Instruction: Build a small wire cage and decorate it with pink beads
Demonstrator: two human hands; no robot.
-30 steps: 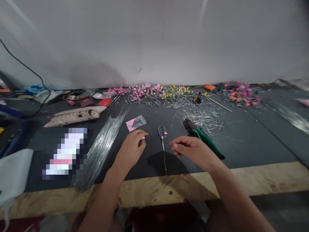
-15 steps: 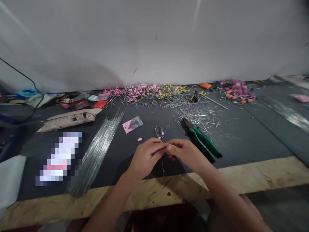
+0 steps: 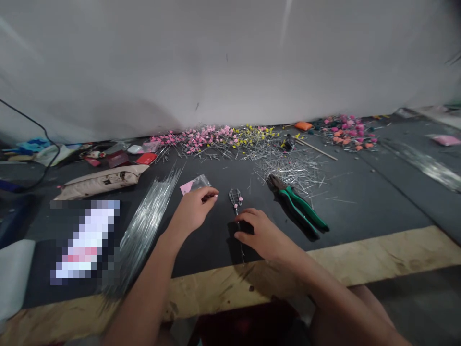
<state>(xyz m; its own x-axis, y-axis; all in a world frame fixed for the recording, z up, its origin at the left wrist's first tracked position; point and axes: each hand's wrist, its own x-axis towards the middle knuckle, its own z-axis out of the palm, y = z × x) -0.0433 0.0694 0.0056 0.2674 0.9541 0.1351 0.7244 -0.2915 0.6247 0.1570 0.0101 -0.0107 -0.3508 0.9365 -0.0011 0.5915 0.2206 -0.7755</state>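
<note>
My left hand point(image 3: 194, 209) reaches forward over the black mat point(image 3: 360, 202). Its fingertips are bunched together beside a small clear bag with a pink card point(image 3: 195, 184); whether they pinch anything is hidden. My right hand point(image 3: 258, 234) lies low on the mat, fingers curled over the thin stem of a small wire mesh piece point(image 3: 235, 196) that carries a pink bead. The mesh head sticks out just beyond that hand, between my two hands. Green-handled pliers point(image 3: 297, 207) lie to the right of my right hand.
A bundle of long straight wires point(image 3: 149, 216) lies to the left, cut wire bits point(image 3: 293, 169) behind the pliers. Pink and yellow beaded pins point(image 3: 212, 137) line the wall, more pink ones point(image 3: 347, 130) far right. A beige pouch point(image 3: 99, 180) lies left. The bench's wooden edge point(image 3: 378, 259) runs along the front.
Half a second ago both hands met over the wire stem. Now my left hand has moved away forward to the small bag, and my right hand has dropped onto the stem on the mat.
</note>
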